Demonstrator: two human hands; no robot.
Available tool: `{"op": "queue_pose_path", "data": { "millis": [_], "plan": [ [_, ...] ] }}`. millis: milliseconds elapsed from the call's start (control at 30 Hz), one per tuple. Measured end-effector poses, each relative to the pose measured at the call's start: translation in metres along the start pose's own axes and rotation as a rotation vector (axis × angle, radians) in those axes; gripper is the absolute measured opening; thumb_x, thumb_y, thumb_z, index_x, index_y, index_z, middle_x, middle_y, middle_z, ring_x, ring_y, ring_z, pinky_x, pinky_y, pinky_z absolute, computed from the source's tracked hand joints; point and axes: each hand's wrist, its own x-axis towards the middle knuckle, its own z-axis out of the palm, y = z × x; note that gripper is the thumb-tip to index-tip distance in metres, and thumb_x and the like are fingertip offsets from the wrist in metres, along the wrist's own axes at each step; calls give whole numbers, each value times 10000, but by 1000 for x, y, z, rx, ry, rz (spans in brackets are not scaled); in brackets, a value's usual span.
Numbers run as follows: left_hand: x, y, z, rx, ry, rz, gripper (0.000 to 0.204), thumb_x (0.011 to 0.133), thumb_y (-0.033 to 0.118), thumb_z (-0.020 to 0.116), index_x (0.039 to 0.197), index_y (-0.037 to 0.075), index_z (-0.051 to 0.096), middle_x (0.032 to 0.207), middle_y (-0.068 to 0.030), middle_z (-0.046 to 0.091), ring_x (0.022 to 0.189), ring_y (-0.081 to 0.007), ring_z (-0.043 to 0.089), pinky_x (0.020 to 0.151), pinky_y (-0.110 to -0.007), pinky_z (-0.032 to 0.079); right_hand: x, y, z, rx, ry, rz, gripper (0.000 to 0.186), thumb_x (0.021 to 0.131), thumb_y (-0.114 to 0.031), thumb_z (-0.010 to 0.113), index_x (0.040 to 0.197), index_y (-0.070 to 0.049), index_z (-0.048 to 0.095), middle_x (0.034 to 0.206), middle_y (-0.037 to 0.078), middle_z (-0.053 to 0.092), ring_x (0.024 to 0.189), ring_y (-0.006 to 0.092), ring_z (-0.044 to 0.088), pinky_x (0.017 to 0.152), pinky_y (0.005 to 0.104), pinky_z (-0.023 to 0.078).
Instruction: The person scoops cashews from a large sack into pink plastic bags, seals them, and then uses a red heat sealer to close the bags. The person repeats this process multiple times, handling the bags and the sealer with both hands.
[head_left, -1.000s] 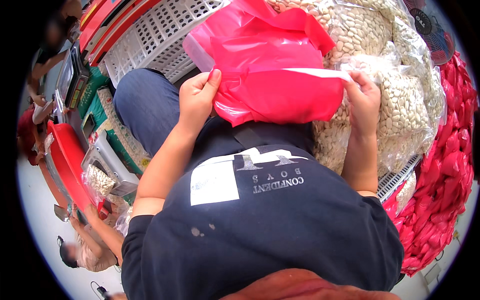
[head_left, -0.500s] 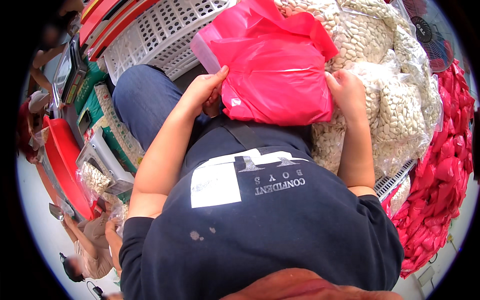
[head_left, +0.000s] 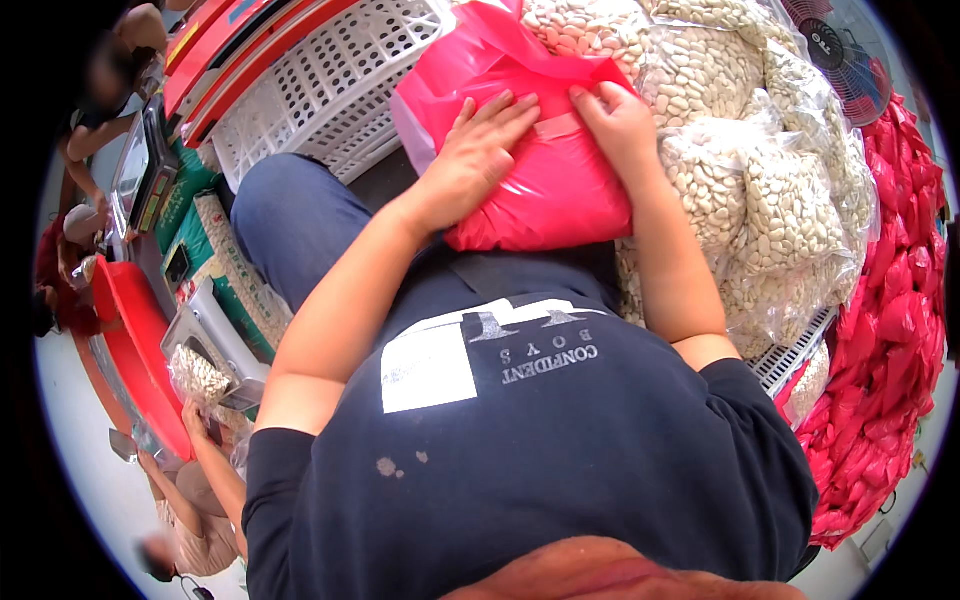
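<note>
A bright red plastic bag [head_left: 560, 190] rests on my lap, its lower part bulging and its upper part loose. What it holds is hidden. My left hand [head_left: 475, 165] lies on the bag's left side with fingers stretched across the plastic. On the other side, my right hand [head_left: 617, 125] is closed on a fold of the bag, thumb and fingers pinching it. Just beyond my right forearm, clear bags of large pale beans [head_left: 790, 205] are piled up, close against the red bag.
White perforated crates [head_left: 310, 100] stand at the far left. Many filled red bags [head_left: 880, 330] are heaped along the right, below a fan [head_left: 830, 50]. Left of me are a red basin [head_left: 135, 350], a weighing scale [head_left: 215, 340] and other people at work.
My left hand has moved from the bag's left edge onto its front and flattened out. My right hand has shifted inward and farther up, and the bag's top is folded down more.
</note>
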Motion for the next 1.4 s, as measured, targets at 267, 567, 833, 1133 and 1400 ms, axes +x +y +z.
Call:
{"op": "queue_pose_path", "data": {
  "millis": [267,567,833,1133,1400],
  "plan": [
    [-35,-16,-62,-981,443,-176,355,927,261,346,1099,5,522,1109,-120,554,1008,-185,516,852,-297,401,-47,0,-55,-93,-67,194,409,789,-406,588,783,2,625,719,134,623,686,185,598,617,285,449],
    [78,6,-35,500,-240,293,342,826,198,531,1164,155,530,1228,-90,491,1210,-255,379,957,-508,291,-37,5,-55,-10,-539,242,454,702,-452,643,776,-4,641,679,127,618,646,186,599,586,315,472],
    [115,-36,-13,679,-177,153,433,782,417,537,1076,101,560,1398,-95,256,1250,-375,265,978,-458,297,-99,-74,-120,797,-644,-41,141,771,-137,653,690,-24,627,559,-32,539,526,24,468,476,190,377],
    [104,2,15,893,-11,359,308,705,111,536,1009,141,575,1063,-94,493,1006,-268,473,804,-410,372,-52,-44,-514,492,1143,-210,327,832,-329,473,1000,-56,539,905,83,576,786,192,566,663,306,479],
    [98,38,13,694,-192,130,669,732,79,518,1337,257,295,1219,-190,439,958,-338,538,811,-443,408,-106,96,-481,702,767,3,199,842,-256,579,706,-119,530,564,-39,485,431,54,404,374,199,290]
  ]
}}
